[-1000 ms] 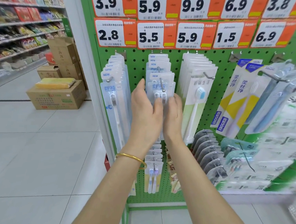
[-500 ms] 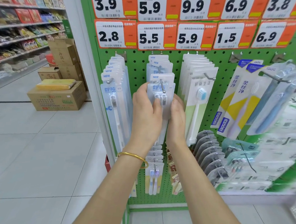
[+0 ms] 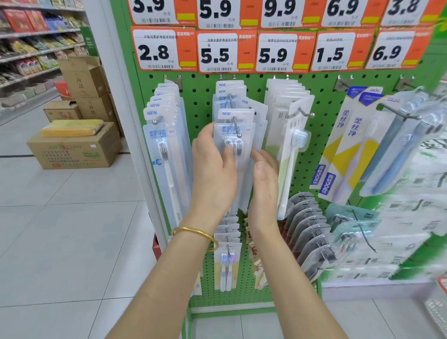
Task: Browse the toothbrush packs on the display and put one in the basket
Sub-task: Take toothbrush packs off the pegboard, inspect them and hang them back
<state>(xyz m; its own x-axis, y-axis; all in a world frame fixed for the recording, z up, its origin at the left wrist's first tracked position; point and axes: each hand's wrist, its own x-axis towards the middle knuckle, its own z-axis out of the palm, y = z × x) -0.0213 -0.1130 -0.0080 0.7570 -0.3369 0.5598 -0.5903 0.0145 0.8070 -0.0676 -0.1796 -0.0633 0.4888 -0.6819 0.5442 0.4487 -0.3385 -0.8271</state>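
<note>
Toothbrush packs hang in rows on hooks of a green pegboard display. On the middle hook, the front twin-brush toothbrush pack sits near the hook's tip. My left hand pinches its left side, thumb on the front and fingers behind. My right hand curls its fingers round the pack's right edge. Several more packs hang behind it, one tilted to the right. I cannot make out a basket for certain.
Other packs hang to the left and right, with FROG packs further right and price tags above. Cardboard boxes stand on the tiled floor at left. A pale meshed object shows at the lower right edge.
My right hand has slid slightly down and right along the pack's edge. The left thumb has shifted a little left. A pack behind the front one now leans right.
</note>
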